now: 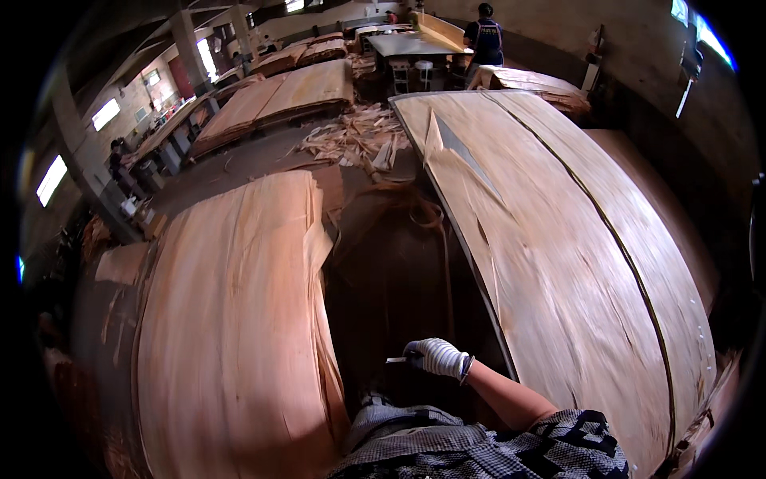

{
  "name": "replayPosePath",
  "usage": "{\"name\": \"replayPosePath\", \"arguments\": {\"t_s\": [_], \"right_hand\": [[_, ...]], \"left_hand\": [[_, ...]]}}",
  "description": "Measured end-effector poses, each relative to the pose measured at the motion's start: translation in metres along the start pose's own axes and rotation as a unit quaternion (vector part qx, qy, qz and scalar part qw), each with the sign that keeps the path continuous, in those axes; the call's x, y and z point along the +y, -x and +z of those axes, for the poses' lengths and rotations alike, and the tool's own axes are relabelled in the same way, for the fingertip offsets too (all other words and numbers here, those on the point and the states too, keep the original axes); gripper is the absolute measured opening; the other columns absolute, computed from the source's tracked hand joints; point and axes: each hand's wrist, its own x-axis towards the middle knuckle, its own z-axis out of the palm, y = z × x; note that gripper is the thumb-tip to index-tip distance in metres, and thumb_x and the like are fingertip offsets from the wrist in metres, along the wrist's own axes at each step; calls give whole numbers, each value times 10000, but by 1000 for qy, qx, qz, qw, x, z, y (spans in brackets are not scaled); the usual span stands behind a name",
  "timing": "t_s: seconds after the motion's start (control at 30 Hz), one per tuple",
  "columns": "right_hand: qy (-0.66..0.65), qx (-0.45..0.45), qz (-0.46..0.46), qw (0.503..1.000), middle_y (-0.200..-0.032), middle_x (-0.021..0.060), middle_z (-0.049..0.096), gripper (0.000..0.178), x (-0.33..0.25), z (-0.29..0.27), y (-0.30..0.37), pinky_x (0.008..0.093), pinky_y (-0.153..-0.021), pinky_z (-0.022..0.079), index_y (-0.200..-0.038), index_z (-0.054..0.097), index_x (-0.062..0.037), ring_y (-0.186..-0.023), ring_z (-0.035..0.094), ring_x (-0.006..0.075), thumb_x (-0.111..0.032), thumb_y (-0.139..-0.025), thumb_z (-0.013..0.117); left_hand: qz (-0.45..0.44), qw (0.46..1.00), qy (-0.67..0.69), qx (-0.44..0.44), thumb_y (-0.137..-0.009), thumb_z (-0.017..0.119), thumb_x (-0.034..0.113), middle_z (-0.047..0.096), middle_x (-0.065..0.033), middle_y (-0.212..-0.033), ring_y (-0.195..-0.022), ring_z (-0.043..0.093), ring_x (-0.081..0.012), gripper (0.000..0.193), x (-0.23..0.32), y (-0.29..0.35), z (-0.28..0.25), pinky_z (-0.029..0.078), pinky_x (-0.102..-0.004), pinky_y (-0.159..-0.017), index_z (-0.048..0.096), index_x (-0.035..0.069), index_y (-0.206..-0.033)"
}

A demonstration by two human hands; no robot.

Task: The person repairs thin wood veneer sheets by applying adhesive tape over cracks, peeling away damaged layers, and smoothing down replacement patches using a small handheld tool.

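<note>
A: Right hand (pixel 439 357)?
B: Striped glove, fingers curled closed around a small pale piece (pixel 396 360); how firmly, can't tell. Left hand out of view, grip unknown.
A: Where's the piece, and its lie?
B: Low centre, over the dark gap (pixel 387 279) between veneer stack (pixel 231 319) and pale sheet (pixel 542 255). Visible end points left, long axis roughly crosswise to the wearer; other end hidden by the glove.
A: Veneer?
B: Stack, on the left: long axis runs away from the wearer. Sheet, on the right: likewise, far end angling left. Dark line (pixel 595 201) lengthwise; torn flap (pixel 433 137) near the far left edge.
</note>
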Motion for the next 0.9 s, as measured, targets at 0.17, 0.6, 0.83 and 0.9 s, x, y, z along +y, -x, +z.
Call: {"name": "replayPosePath", "arguments": {"t_s": [0.17, 0.6, 0.83, 0.9], "right_hand": [[-6, 37, 87, 995, -835, 151, 641, 198, 37, -51, -92, 385, -703, 484, -932, 633, -85, -794, 609, 333, -214, -788, 592], [-391, 311, 320, 805, -691, -22, 605, 127, 171, -168, -197, 242, -566, 438, -868, 642, -31, -623, 515, 68, -114, -778, 674], [-397, 313, 292, 812, -680, -1, 623, 122, 226, -302, -325, 225, -489, 434, -839, 651, -47, -576, 552, 72, -166, -815, 636], [-348, 285, 312, 837, -693, 3, 634, 157, 239, -343, -361, 221, -456, 425, -874, 652, -62, -571, 560, 69, -208, -821, 634]], "left_hand": [[44, 996, -72, -6, -828, 473, 219, 620, -185, -992, -911, 598, -327, 288, 113, -129, -96, 465, -413, -806, 629, 45, -996], [571, 797, -147, 133, -809, 550, 164, 593, -137, -1055, -996, 535, -327, 310, 710, -295, -321, 436, -406, -864, 572, 44, -1094], [635, 718, -276, 62, -797, 578, 182, 437, -143, -1305, -1202, 411, -304, 458, 883, -333, -334, 350, -393, -999, 476, 86, -1233], [621, 726, -290, 52, -798, 587, 190, 366, -155, -1360, -1241, 361, -329, 519, 921, -346, -344, 314, -407, -1026, 424, 101, -1283]]}}
